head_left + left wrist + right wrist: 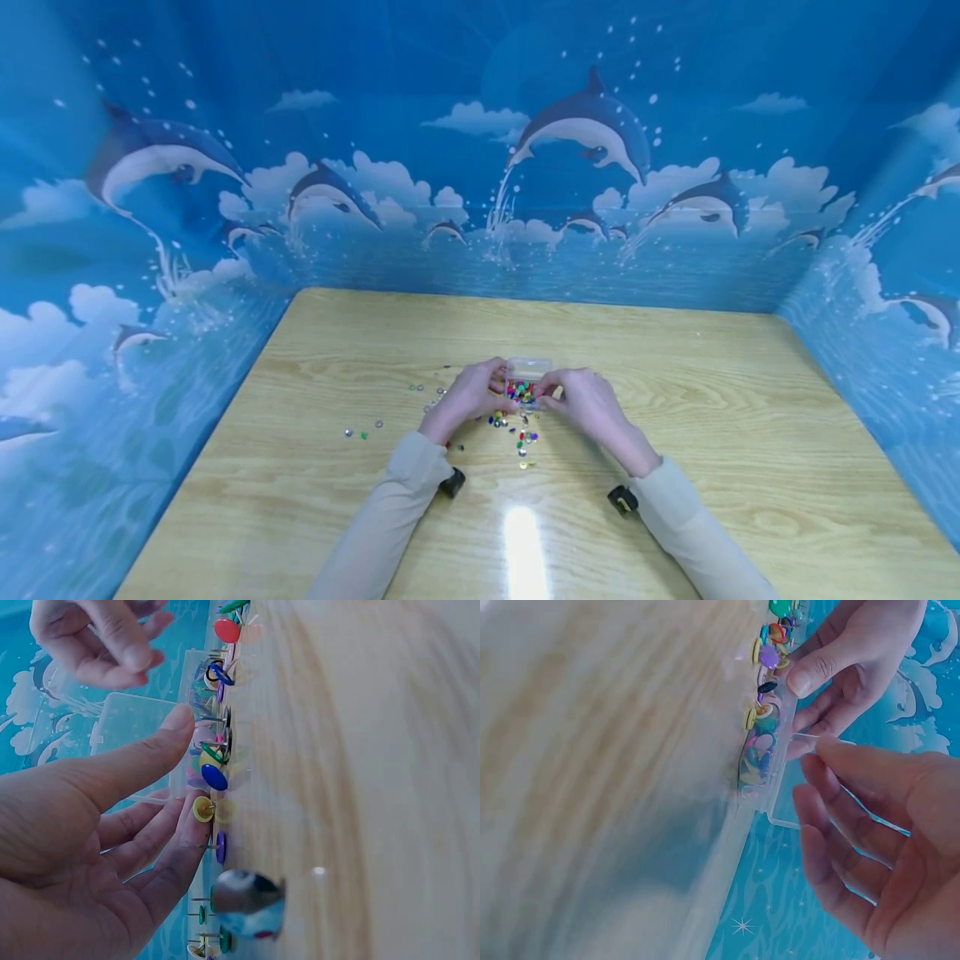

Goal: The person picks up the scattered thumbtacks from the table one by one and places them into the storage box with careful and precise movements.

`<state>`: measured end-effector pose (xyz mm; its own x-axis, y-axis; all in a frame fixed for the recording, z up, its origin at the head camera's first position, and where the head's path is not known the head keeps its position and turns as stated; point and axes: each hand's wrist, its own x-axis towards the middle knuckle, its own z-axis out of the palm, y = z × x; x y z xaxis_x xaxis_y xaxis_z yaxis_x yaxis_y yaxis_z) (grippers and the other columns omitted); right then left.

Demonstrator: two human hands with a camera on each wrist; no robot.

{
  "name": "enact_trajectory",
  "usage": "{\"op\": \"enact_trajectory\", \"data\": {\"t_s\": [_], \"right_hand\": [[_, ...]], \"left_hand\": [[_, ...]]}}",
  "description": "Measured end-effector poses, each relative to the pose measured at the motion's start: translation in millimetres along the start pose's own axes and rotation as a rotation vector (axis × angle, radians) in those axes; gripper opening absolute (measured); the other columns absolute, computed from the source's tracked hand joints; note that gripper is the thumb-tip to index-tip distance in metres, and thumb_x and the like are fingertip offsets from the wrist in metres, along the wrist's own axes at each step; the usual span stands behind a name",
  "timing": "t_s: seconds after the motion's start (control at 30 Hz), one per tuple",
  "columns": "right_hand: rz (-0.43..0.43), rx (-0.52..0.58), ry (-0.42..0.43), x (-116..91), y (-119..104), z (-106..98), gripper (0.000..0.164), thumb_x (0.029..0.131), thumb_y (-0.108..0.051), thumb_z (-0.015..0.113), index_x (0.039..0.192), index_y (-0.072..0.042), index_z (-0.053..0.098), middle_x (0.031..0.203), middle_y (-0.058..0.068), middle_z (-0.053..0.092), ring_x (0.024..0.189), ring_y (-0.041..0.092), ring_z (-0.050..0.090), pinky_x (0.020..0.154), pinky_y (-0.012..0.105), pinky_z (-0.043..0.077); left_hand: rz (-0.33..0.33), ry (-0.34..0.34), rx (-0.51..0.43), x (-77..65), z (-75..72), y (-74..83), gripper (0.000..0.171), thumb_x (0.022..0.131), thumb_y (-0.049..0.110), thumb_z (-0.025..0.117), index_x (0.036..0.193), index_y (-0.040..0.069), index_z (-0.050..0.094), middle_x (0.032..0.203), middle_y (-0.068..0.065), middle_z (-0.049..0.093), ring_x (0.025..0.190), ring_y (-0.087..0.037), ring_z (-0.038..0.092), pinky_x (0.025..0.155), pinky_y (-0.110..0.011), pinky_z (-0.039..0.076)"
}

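- Head view: a small clear plastic box (528, 376) sits between the left hand (471, 392) and the right hand (588, 400), its see-through lid (529, 365) raised on the side farther from both palms.
- Between the fingertips of the two hands, the tray is packed with metallic-looking thumbtacks (521, 390), mixed red, green, blue and yellow; their colours show through the clear walls.
- The left hand curves round the box's near-left end, thumb on the front side and fingers toward the back; how firmly it presses I cannot tell.
- The right hand is at the box's other end, fingers loosely bent, thumb and index tips close together; whether a tack is pinched there I cannot tell.
- Left wrist view: just beside the left fingertips stands a yellow tack (202, 809), with a glossy blue tack (214, 777) between them and the thumb's side, and a purple tack (221, 847) a little farther off.
- Nearer that hand's camera is a big-looking mirror-like silver disc (247, 900).
- Right wrist view: the lid's clear edge is just beside the right thumb and index finger; pastel and bright heads show dimly through the wall.
- Below the left palm and to its outer side, loose tacks (498, 419) lie scattered on the wood-grain table (750, 417), some with round heads and pins upward.
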<state>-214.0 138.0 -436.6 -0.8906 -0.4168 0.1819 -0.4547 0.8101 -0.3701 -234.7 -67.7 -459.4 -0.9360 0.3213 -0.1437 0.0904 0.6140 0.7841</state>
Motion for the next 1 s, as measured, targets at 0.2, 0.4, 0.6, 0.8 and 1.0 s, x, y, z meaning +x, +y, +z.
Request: {"op": "enact_trajectory", "data": {"t_s": [0.2,0.4,0.6,0.8,1.0], "right_hand": [[-0.03,0.015,-0.071,-6.0,-0.4,1.8,0.007,0.084,-0.011,0.081,0.088,-0.016,0.078,0.082,-0.001,0.076,0.063,0.003,0.061,0.053,0.016,0.048],[-0.023,0.039,-0.085,-6.3,-0.2,5.2,0.009,0.082,-0.009,0.082,0.087,-0.015,0.079,0.084,0.001,0.076,0.063,0.003,0.061,0.053,0.016,0.048],[0.0,0.02,-0.091,-5.9,-1.3,8.2,0.01,0.079,-0.01,0.085,0.086,-0.016,0.079,0.084,0.001,0.077,0.059,0.002,0.057,0.05,0.017,0.046],[-0.008,-0.045,-0.064,-5.6,-2.7,9.0,0.011,0.078,-0.013,0.086,0.084,-0.019,0.08,0.085,0.0,0.077,0.059,0.004,0.058,0.049,0.017,0.045],[-0.032,-0.092,-0.04,-5.7,-2.4,11.3,0.011,0.077,-0.013,0.087,0.082,-0.02,0.08,0.083,0.0,0.076,0.06,0.006,0.06,0.047,0.017,0.044]], "left_hand": [[-0.007,-0.002,-0.008,0.8,-1.0,0.5,0.069,0.079,0.02,0.087,0.139,0.011,0.055,0.131,-0.011,0.064,0.113,-0.025,0.065,0.096,-0.038,0.056],[0.0,0.001,-0.001,1.0,-0.7,0.3,0.068,0.079,0.019,0.087,0.139,0.01,0.056,0.13,-0.011,0.064,0.112,-0.025,0.065,0.096,-0.038,0.056],[0.009,-0.002,-0.005,0.2,0.3,0.5,0.067,0.079,0.017,0.087,0.138,0.009,0.056,0.127,-0.012,0.065,0.112,-0.026,0.065,0.095,-0.038,0.057],[-0.013,-0.001,0.002,1.1,0.9,1.3,0.068,0.079,0.019,0.087,0.139,0.01,0.056,0.13,-0.01,0.064,0.113,-0.025,0.064,0.096,-0.038,0.056],[-0.011,0.0,0.0,1.5,0.8,0.0,0.067,0.079,0.019,0.087,0.138,0.011,0.056,0.128,-0.01,0.065,0.112,-0.025,0.065,0.096,-0.038,0.056]]}}
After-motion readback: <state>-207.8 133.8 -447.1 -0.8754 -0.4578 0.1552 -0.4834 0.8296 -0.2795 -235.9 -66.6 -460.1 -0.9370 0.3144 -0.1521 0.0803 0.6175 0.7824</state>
